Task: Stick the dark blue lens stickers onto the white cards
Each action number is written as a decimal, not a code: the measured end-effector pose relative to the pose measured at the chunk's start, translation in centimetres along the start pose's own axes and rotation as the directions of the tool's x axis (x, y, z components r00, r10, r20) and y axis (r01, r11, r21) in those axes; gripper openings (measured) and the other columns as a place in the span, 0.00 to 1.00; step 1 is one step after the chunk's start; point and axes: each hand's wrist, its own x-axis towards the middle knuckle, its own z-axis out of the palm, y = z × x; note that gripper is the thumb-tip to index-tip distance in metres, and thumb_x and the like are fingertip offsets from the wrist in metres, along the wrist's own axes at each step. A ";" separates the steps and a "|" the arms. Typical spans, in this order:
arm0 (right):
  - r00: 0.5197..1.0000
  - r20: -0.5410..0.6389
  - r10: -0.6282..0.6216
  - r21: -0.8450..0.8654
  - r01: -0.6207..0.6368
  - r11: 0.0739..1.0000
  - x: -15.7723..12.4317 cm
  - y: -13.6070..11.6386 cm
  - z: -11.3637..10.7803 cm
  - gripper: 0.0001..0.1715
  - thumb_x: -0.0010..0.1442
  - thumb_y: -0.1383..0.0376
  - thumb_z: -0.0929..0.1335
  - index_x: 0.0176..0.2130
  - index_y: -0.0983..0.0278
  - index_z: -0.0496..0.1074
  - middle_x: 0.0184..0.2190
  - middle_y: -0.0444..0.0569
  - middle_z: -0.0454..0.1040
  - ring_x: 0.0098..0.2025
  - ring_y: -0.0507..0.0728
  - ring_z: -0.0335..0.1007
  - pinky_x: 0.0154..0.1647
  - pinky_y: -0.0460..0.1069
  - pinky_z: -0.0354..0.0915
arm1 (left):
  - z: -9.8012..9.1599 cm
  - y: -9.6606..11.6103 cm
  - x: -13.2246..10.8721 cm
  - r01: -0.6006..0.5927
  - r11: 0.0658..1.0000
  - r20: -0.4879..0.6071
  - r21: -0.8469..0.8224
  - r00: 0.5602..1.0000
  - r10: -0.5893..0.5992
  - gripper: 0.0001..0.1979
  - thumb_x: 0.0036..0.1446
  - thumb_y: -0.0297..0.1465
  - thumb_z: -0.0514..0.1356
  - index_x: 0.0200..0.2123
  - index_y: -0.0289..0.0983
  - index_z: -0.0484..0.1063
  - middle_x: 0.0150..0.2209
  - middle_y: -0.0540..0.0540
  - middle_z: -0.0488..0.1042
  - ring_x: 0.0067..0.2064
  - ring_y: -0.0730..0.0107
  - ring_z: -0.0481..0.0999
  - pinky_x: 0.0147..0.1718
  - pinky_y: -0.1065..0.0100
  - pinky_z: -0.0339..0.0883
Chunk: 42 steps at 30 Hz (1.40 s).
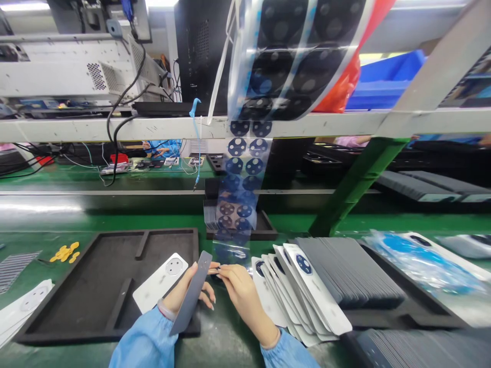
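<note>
My left hand [183, 287] grips a grey phone back cover [193, 296], held on edge and tilted, its inner face toward the right. The fingertips of my right hand [242, 290] are pinched together by the cover's upper end. Something small and dark shows at those fingertips, too small to make out. Behind my left hand a white phone back cover [153, 289] with a round camera area leans in a black tray [86, 271]. A clear strip of round black camera stickers [237, 166] hangs down just beyond my hands.
Fanned white covers [322, 301] lie right of my right hand, beside a tray of stacked grey covers [353, 276]. Yellow pieces [66, 252] and more white covers [25, 306] lie at left. A sticker roll [295, 56] hangs overhead; a green post [356, 189] stands at right.
</note>
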 end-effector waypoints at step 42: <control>0.625 0.045 0.779 0.572 -0.656 0.493 0.5 -1.2 -0.5 0.20 0.50 0.50 0.76 0.28 0.64 0.75 0.26 0.48 0.76 0.29 0.57 0.72 0.31 0.50 0.68 | 3.4 -2.0 -0.1 -0.166 0.963 -0.071 0.210 0.980 0.185 0.27 0.59 0.41 0.62 0.53 0.40 0.51 0.43 0.39 0.79 0.41 0.59 0.80 0.34 0.66 0.68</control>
